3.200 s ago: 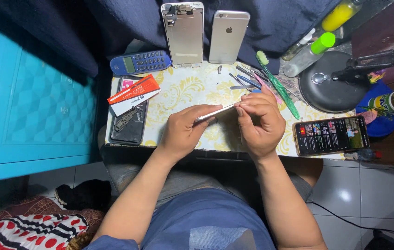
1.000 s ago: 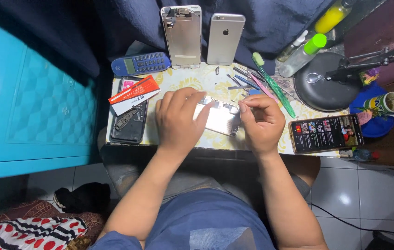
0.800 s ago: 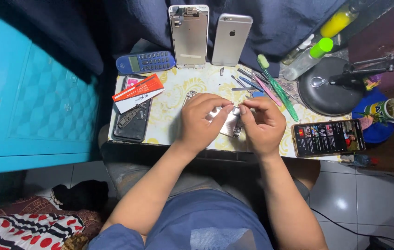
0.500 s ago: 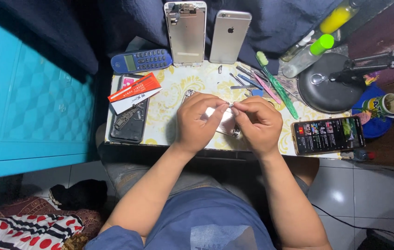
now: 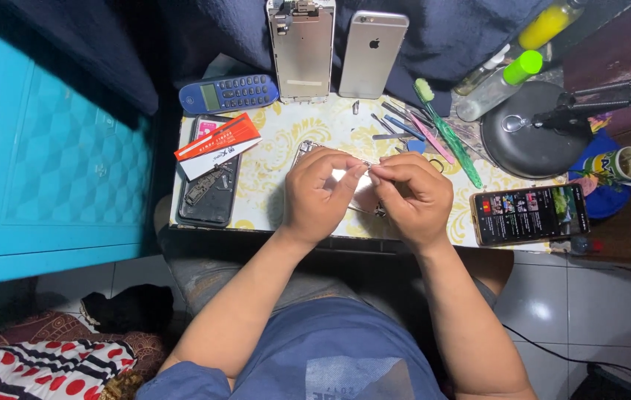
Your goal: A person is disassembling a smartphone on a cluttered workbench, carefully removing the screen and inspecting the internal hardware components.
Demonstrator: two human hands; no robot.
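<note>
Your left hand (image 5: 320,194) and right hand (image 5: 413,197) meet at their fingertips over the middle of the tabletop (image 5: 282,141), which wears a glossy cloth patterned in cream and yellow. Both hands are closed to a narrow pinch on a small, thin part (image 5: 368,164) between them; it is too small to tell its kind. Beneath your hands lies a flat, pale metallic phone body (image 5: 311,150), mostly hidden by your fingers.

Left of it rests a dark opened phone shell (image 5: 208,200) with an orange and white card packet (image 5: 215,145) lying across its top end. A blue keypad handset (image 5: 228,93) sits beyond. At the far edge, a stripped phone frame (image 5: 301,48) and a smooth silver phone back (image 5: 373,53) lean on dark blue fabric. Right of your hands, slim tools (image 5: 412,127) and a green toothbrush (image 5: 449,133) lie fanned out, near a round black lamp base (image 5: 530,133). A lit phone (image 5: 529,214) lies just beside your right hand.
</note>
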